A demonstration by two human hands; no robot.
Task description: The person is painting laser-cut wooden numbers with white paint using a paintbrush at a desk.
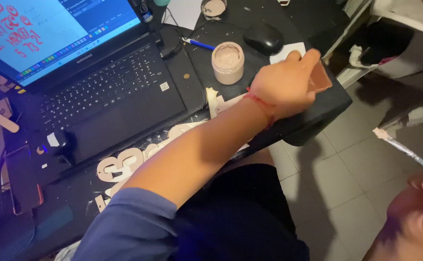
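1. I see the left hand [284, 84] stretched across the dark tabletop [313, 116] toward 1 o'clock. Its fingers are closed on one small flat brownish piece [320, 77] at the far edge of the tabletop, pressing it down, I think to keep it steady.
2. The right hand [414, 217] is at 4 o'clock, off the tabletop and above the tiled floor [346, 179]. Its fingers pinch one thin paintbrush [404, 152], with the pale tip pointing up and left, kept away from the work, probably so the wet tip touches nothing.
3. One open jar of pale paint [228, 62] stands just at 9 o'clock of the left hand, in easy reach for dipping. A second pot [214, 7] is at 12 o'clock, farther away.
4. Also I count one laptop [90, 82], one mouse [264, 37] and one blue pen [199, 44]. Several pale cut-out shapes [122, 166] lie along the near edge; the exact number I cannot tell.
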